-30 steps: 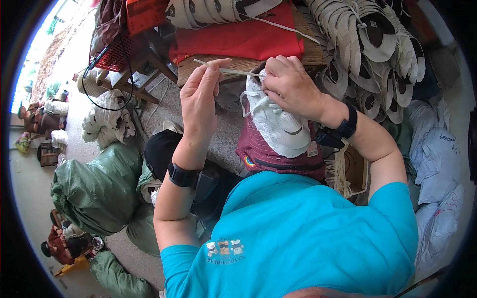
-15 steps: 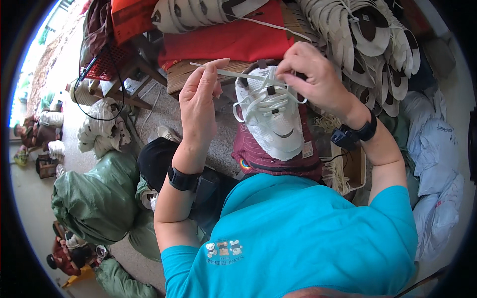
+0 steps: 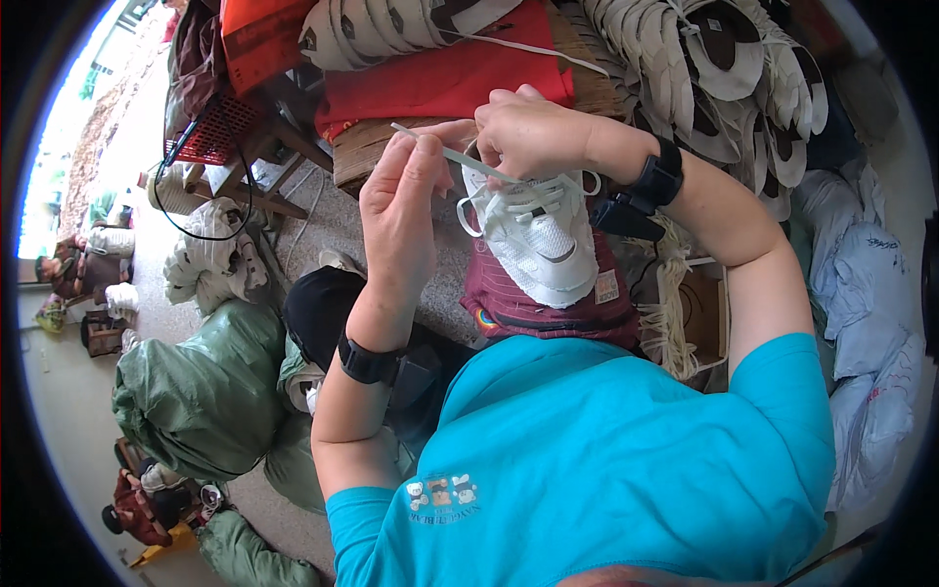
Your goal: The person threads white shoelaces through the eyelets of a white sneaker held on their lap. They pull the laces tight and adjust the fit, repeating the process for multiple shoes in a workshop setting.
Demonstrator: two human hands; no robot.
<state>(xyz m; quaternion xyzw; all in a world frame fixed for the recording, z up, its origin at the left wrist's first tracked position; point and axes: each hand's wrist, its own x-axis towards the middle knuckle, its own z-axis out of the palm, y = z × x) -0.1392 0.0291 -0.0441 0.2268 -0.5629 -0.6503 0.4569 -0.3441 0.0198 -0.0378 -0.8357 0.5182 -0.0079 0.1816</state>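
A white sneaker [image 3: 548,245] rests toe toward me on a maroon cloth pad [image 3: 489,284] over my lap, its laces partly threaded and looping out at both sides. Pinched between thumb and fingers of my left hand [image 3: 406,181] is a flat white shoelace [image 3: 474,163], its tip sticking up past the fingers. The lace runs taut to the upper part of the shoe. My right hand [image 3: 533,132] is bent over the shoe's tongue and ankle opening with curled fingers; what its fingertips grip is hidden behind the hand.
A wooden bench [image 3: 377,147] with red cloth [image 3: 440,88] and a row of shoe uppers [image 3: 381,29] stands ahead. More uppers [image 3: 724,59] hang at the right. A box [image 3: 699,313] with loose laces is by my right side. Green sacks [image 3: 205,391] lie left; people sit farther off.
My right hand has moved left and inward, from the shoe's right side to over its tongue, near my left hand. My left hand keeps its pinch on the lace.
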